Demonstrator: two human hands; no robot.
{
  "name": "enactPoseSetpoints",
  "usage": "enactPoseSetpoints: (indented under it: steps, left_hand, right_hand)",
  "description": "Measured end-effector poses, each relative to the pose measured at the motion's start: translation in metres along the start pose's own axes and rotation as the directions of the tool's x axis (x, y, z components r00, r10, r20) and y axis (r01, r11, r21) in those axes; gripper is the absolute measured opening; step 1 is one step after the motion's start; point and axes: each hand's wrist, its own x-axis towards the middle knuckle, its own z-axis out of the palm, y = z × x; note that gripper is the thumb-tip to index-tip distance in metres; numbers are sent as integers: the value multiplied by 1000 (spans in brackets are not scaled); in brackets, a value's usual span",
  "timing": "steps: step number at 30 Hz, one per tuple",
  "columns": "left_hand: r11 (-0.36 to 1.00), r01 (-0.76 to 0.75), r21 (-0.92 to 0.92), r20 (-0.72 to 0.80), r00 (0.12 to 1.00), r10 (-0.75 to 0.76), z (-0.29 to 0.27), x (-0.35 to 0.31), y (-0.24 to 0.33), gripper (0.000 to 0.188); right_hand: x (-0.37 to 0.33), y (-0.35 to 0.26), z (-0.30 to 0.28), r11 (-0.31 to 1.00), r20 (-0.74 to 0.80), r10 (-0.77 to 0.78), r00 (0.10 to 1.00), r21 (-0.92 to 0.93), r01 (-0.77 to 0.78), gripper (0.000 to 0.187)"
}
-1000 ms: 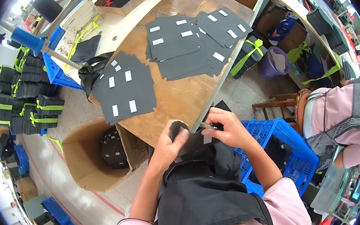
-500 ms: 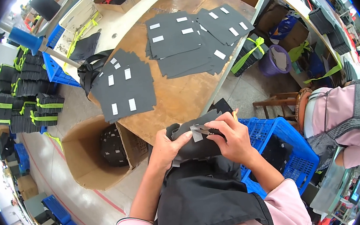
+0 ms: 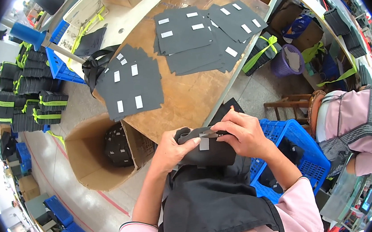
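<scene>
My left hand (image 3: 171,151) grips a dark grey sheet piece (image 3: 219,155), bent over above my lap, its thumb beside a white rectangular patch (image 3: 204,144). In my right hand (image 3: 242,133) is a pair of small dark-handled thread snips (image 3: 211,135), the metal blades lying at the top of that patch. The fingers hide most of the handles. On the brown wooden board (image 3: 180,99) ahead lie stacks of similar grey pieces with white patches: one stack (image 3: 149,81) at the left, another (image 3: 183,42) in the middle, and a third (image 3: 232,17) at the right.
A cardboard box (image 3: 80,159) with dark pieces inside stands at the left, below the board. A blue crate (image 3: 308,149) sits by my right arm. Beyond it, a person in pink (image 3: 351,113) works. Banded black bundles (image 3: 35,88) are piled at the far left; a purple basket (image 3: 280,67) stands right of the board.
The grey piece now lies flatter, with more of its white patch showing below the blades. My right hand has shifted slightly right and still holds the snips; the whole view has moved a little.
</scene>
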Motion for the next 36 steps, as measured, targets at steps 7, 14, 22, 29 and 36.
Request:
enactPoseSetpoints:
  steps: [7,14,22,29,36]
  left_hand:
    - [989,53,-141,6,999,-53,4,-2,3,13]
    - [970,-71,-233,-154,987,35,4,3,-2,19]
    - [502,-228,-834,-256,967,15,-8,13,-31,37]
    - [748,-558,359,-593,482,645,-17,-2,-45,82]
    - [536,-453,712,172,853,492,2,11,43,75]
  right_hand:
    - [0,-3,0,993,-46,-104,993,-63,101,27]
    - [-16,-3,12,974,-233,226,946,80,-213,44]
    - [-36,3,50,-388,499,629,596,866,-315,20]
    - [0,4,32,128,196,711,676,908,-398,12]
    - [19,0,11,508,328,407,853,694,-510,29]
